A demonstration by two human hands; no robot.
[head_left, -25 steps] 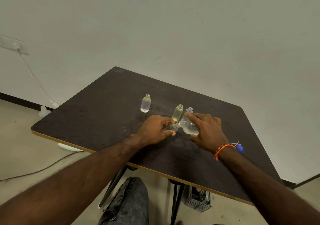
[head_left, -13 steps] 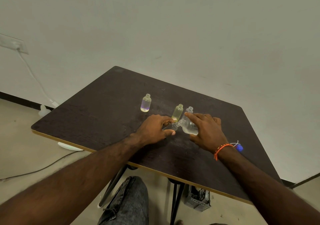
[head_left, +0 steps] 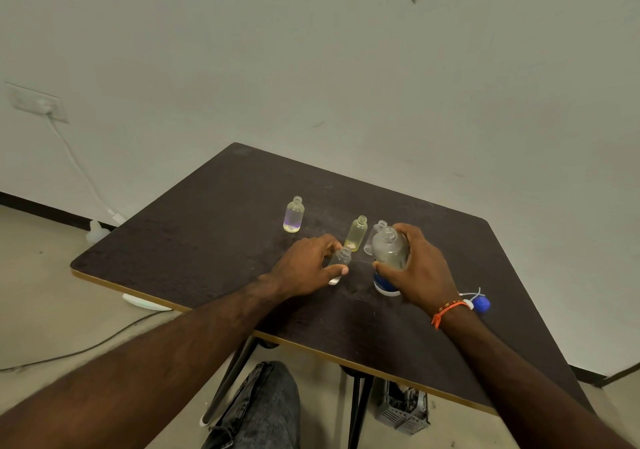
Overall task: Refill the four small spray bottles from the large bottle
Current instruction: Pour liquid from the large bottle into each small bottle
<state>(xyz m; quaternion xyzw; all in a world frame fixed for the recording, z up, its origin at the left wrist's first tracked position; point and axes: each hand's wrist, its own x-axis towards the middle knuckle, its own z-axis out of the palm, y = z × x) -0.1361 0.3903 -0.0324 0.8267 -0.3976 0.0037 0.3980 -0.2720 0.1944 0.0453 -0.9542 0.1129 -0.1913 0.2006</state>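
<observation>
Head view, centre of frame. Right hand [head_left: 420, 268] wraps the large bottle [head_left: 389, 253], which stands upright on the dark table [head_left: 207, 241], mouth open and pointing up, blue label band at its base. Left hand [head_left: 308, 265] is closed round a small clear bottle [head_left: 341, 261], thumb in front, neck poking out above the fingers; also upright, as far as can be told. The two mouths sit side by side, the small one just left of and lower than the large one. Any pour would have to tip the large bottle leftward. A yellow-tinted bottle [head_left: 356, 234] stands just behind the gap between the hands; another clear one [head_left: 375, 234] is half hidden behind the large bottle. A purple-tinted bottle [head_left: 294, 215] stands apart at upper left. Blue cap [head_left: 481, 304] lies by the right wrist.
</observation>
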